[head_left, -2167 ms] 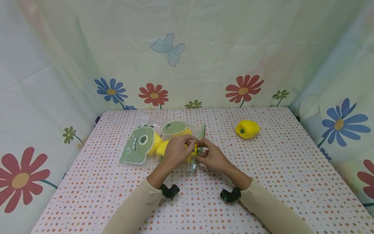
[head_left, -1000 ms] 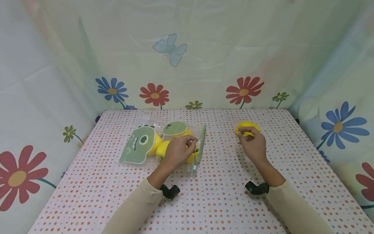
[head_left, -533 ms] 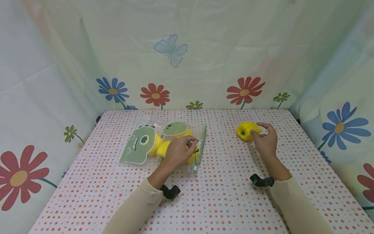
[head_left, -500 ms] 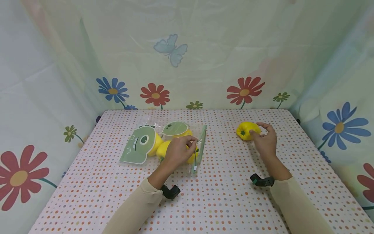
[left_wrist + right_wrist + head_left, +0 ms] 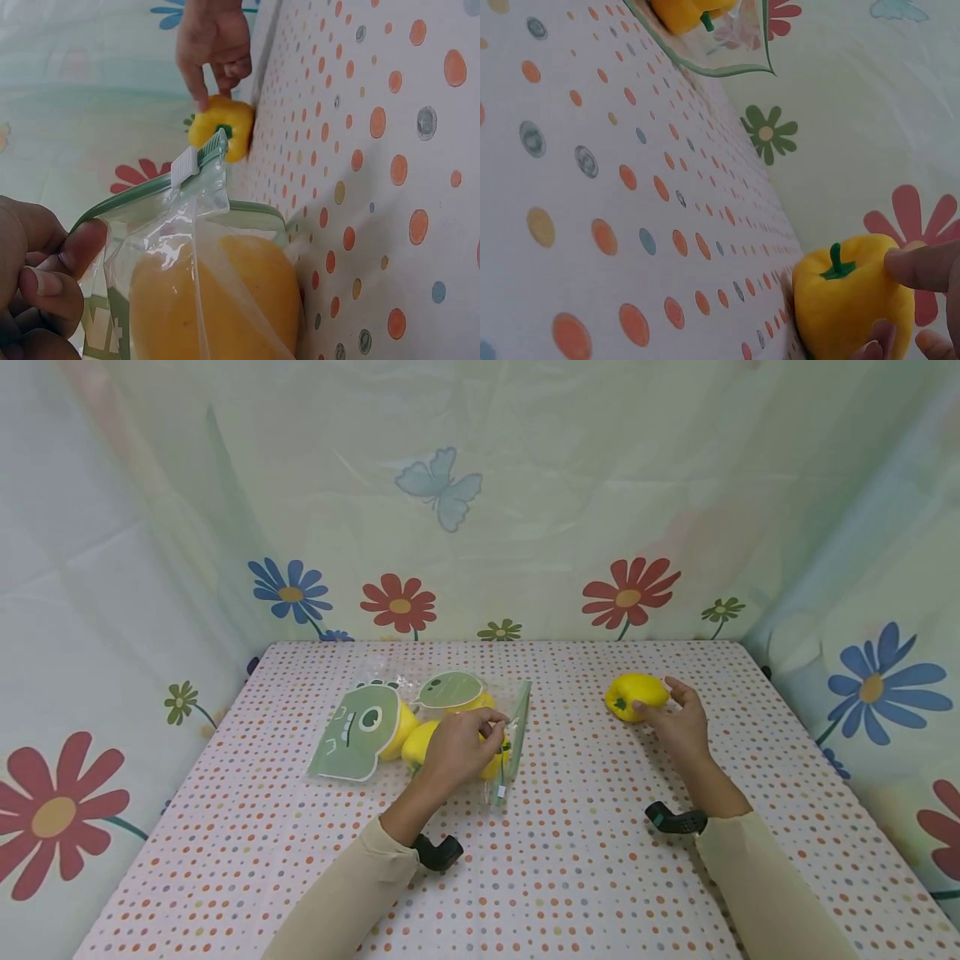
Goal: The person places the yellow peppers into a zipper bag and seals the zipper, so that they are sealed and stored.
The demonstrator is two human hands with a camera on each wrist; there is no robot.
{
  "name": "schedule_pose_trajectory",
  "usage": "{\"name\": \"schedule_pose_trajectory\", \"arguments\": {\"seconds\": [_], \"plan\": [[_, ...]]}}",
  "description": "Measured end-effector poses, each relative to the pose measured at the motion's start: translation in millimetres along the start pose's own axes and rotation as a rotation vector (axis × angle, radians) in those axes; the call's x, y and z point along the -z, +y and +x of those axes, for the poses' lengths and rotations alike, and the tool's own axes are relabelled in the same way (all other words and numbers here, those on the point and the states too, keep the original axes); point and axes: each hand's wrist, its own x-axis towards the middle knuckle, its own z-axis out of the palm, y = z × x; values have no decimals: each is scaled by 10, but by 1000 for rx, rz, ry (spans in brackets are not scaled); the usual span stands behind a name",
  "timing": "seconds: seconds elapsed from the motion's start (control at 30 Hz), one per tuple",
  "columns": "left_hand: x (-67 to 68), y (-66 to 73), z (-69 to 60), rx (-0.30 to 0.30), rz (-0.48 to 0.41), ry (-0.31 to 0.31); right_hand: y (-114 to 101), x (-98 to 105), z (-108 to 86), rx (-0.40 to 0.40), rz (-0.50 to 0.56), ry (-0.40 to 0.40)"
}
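A clear zip bag [image 5: 345,739] with green dinosaur print lies left of centre on the table, several yellow bell peppers inside. My left hand [image 5: 461,745] pinches the rim of its mouth between thumb and finger. That mouth gapes, and a white slider [image 5: 184,168] sits on the green zip strip [image 5: 519,727]. Off to the right, a loose yellow bell pepper [image 5: 630,692] with a green stem rests on the table. My right hand [image 5: 681,722] holds this pepper from its right side, thumb on the near side and fingers behind; the fingertips are partly hidden.
A dotted cloth covers the table [image 5: 570,860]. Flower-printed curtains [image 5: 525,510] rise at the back and both sides. Black wrist devices [image 5: 438,852] sit below both hands. Dotted table surface lies between the bag and the loose pepper.
My right hand has left the bag's mouth, moved right and taken hold of the loose pepper, which has turned slightly. My left hand has stayed at the bag's rim.
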Motion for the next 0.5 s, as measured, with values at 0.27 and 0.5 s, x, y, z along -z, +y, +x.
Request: {"name": "schedule_pose_trajectory", "arguments": {"seconds": [0.27,0.5], "plan": [[-1,-2,-5,-4,-3,1,-213,9,-223,-52,21,-71],[8,8,-8,0,-9,-4,-200,-73,-285,-28,-58,-19]]}}
